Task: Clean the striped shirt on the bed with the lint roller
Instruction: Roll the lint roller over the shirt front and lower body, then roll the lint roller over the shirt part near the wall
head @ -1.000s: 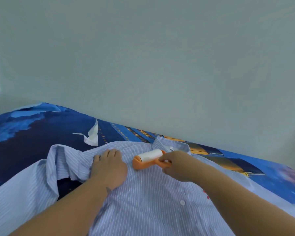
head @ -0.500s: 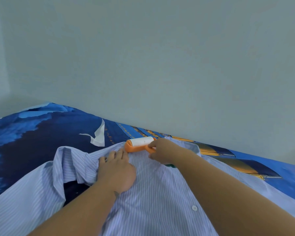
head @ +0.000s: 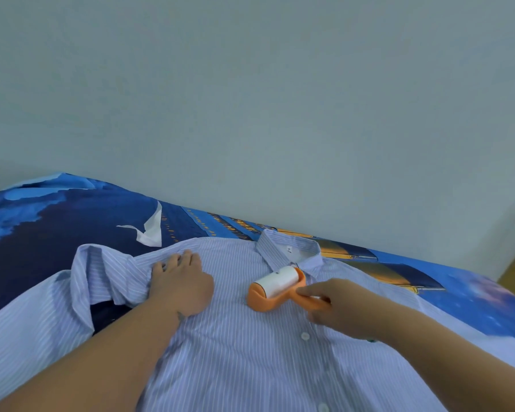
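Right hand (head: 344, 307): fingers curled around the lint roller (head: 275, 288) handle; its white roll lies just beyond the fingertips.
Left hand (head: 182, 282): fingers flat, pressing the striped shirt (head: 235, 352).
Shirt: under both hands.

Soft, even, shadowless light; slight blur, wide-angle edge curving.

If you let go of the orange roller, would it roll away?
Probably not far: the lint roller lies on soft striped shirt cloth, and its sticky white drum likely grabs the fabric. Its handle, gripped by the right hand, would likely also stop it turning.
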`<state>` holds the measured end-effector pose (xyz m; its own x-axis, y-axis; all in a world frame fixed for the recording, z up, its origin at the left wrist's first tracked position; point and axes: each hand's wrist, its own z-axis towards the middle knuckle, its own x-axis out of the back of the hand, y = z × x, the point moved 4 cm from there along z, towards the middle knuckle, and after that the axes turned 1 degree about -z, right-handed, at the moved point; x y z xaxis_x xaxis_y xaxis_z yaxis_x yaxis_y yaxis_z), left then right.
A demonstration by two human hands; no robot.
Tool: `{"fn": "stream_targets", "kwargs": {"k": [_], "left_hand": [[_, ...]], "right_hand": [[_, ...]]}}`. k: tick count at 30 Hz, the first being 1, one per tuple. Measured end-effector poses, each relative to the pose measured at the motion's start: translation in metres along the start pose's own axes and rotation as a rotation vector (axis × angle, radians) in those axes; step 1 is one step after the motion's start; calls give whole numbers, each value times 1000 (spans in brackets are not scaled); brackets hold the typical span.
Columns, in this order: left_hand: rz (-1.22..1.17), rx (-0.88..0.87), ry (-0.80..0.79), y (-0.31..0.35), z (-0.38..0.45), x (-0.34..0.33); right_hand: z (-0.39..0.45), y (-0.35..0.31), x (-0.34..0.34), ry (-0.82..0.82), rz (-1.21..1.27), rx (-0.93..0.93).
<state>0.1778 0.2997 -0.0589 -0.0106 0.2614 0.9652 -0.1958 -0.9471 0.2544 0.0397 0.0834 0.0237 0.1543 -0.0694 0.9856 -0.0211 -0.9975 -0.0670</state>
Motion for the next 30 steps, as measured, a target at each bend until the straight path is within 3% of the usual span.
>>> {"fn": "stream_targets", "kwargs": {"k": [6,9,12,15,18,20,26,30], "left_hand": [[-101,-26,6,1,-4,12],[-288,-107,127,-3,-8,30],[-412,-142,242,-18,-16,61],[-96,-132,341,-38,-32,91],[227,-69,206,-64,-51,97],[279,-57,163,-81,-63,94],[-59,-96,108,-113,-86,84],[-220,-86,190,-130,-85,74]], "right_hand": [[-46,28,15,-92,-31,-77],[-66,37,41,-193,-146,-115],[-66,37,57,-115,-139,-110],[-50,18,53,-56,-130,-43],[-24,-10,39,-29,-153,25],[-6,-31,30,-8,-164,50],[33,-92,20,-69,-177,115],[57,-134,18,-68,-197,185]]}}
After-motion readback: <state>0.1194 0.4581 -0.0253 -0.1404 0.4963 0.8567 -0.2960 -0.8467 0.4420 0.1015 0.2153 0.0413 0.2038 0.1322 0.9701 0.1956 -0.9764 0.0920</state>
